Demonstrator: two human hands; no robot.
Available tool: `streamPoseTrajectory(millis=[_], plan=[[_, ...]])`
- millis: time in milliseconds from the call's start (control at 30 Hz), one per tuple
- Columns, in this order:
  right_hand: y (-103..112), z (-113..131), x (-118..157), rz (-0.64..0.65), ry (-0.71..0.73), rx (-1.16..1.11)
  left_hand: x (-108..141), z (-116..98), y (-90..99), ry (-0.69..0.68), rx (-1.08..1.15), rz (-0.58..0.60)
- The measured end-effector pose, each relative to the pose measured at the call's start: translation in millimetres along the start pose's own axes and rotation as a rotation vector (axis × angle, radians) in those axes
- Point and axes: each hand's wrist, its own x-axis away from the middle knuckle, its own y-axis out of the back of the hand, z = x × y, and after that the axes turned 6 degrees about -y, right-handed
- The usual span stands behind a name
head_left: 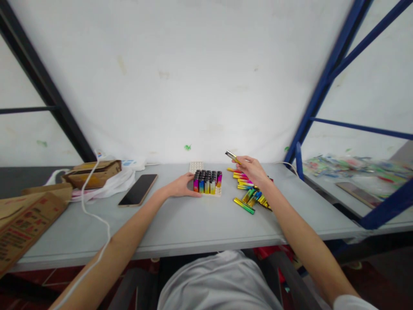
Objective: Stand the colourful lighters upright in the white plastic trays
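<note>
Lighters (207, 186) stand upright in one white tray (218, 192) on the tabletop (180, 228), four across its front row; one more lighter (232, 156) tilts between the pinched thumb and fingers of our right hand (253, 170), above loose lighters (248, 197) too overlapped for us to count. Our left hand (181, 186) curves around the tray's left end, thumb and fingers spread. Both our arms reach forward, angled inward, right hand raised higher.

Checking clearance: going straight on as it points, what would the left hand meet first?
Likely the upright lighters in the pale tray: the left hand sits right at their left end. Whether its fingers already touch them is unclear.
</note>
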Motion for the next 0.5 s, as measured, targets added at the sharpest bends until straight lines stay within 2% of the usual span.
streamPoseTrajectory(millis=[67, 200, 333, 500], plan=[[-1.6, 0.0, 0.3, 0.006, -0.027, -0.073, 0.2, 0.3, -0.1, -0.007, -0.004, -0.008], [-12.9, 0.8, 5.6, 0.119, -0.054, -0.112, 0.3, 0.8, -0.1, -0.002, 0.003, -0.023], [-29.4, -3.5, 11.1, 0.229, -0.080, -0.015, 0.2, 1.6, -0.5, 0.003, 0.010, -0.024], [-43.8, -14.4, 14.9, 0.308, -0.023, 0.104, 0.2, 2.1, -1.6, 0.004, 0.009, -0.025]])
